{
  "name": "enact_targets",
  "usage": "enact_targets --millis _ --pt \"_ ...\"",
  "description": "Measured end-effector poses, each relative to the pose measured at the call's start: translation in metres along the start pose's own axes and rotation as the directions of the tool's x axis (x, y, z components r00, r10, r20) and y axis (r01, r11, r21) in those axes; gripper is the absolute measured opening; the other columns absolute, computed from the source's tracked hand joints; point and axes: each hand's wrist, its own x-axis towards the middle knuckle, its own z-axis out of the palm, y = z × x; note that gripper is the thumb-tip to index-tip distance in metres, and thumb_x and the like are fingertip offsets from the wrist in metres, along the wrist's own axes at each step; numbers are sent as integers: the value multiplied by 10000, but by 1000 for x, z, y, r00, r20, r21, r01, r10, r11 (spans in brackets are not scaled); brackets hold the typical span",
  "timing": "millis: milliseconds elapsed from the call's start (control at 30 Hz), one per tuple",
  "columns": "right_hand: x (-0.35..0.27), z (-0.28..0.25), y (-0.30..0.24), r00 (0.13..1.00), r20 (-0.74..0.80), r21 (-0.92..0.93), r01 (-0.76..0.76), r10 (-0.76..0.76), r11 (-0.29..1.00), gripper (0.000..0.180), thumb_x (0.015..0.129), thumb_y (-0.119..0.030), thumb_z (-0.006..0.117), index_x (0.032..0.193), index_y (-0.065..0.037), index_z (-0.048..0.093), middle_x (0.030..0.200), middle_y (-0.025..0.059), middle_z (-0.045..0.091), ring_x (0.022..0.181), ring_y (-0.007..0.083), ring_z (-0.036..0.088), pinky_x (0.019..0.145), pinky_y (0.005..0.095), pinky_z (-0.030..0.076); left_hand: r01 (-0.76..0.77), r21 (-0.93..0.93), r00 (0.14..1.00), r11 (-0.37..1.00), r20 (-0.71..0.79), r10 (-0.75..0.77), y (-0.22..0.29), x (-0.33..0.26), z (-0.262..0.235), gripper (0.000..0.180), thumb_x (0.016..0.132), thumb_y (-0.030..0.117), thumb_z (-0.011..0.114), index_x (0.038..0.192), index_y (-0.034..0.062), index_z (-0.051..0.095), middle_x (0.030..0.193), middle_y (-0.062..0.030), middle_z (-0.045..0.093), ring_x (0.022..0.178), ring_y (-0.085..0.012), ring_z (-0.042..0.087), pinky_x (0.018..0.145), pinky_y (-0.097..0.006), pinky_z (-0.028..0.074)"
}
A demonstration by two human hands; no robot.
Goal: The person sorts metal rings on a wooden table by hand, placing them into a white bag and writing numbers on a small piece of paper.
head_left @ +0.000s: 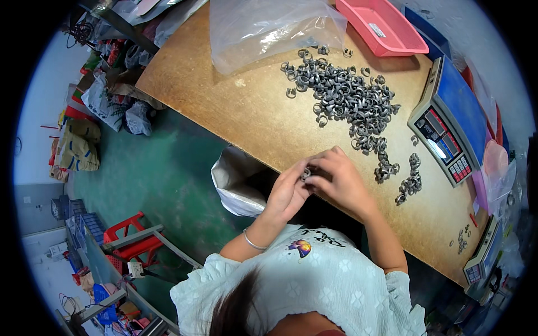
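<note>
From my remote station: left hand [287, 193] and right hand [343, 180] grasp a grey ring [306, 173] between them, ring pile [350, 95] ahead-right; a loosened pinch could drop theirs toward the white sack [231, 185], left.

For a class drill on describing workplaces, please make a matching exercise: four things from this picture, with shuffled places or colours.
1. Small grey piece
2. Tray
3. Largest heap of rings
4. Stool

A. spread on the table
B. red
C. held between left hand and right hand
D. pink, near the clear bag

Pairs: 1-C; 2-D; 3-A; 4-B
</note>
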Motion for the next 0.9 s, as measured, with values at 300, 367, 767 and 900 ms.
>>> enact_targets --millis 300,367,767,900 --pt "36 29 41 971 -201 -396 39 -128 918 108 716 -30 589 798 -11 521 813 116 500 786 287 492 683 369 409 -153 823 816 546 -206 539 3 -17 -106 251 866 105 536 1065 -47 533 875 -88 574 753 -149 583 676 -239 453" --pt "21 27 34 981 -164 -293 48 -100 955 116 718 -38 602 800 -13 523 816 124 498 792 293 492 692 373 410 -160 987 758 -32 143 637 6 -14 -132 230 877 97 509 1060 -39 540 967 -140 566 836 -183 580 701 -249 465" --pt "-3 -12 29 875 -481 -439 -294 55 849 228 733 -193 660 825 -9 562 889 128 550 857 292 489 778 403 371 73 309 988 948 105 -111 -2 -6 -12 302 911 161 487 1125 -51 497 882 -77 566 733 -112 509 616 -231 422" --pt "11 -16 54 907 -417 -607 -317 47 729 210 722 -170 661 820 -15 561 883 115 539 866 267 473 758 388 361 50 332 988 942 122 -95 -14 6 8 302 900 131 488 1144 -47 489 904 -72 565 754 -106 506 654 -226 422"
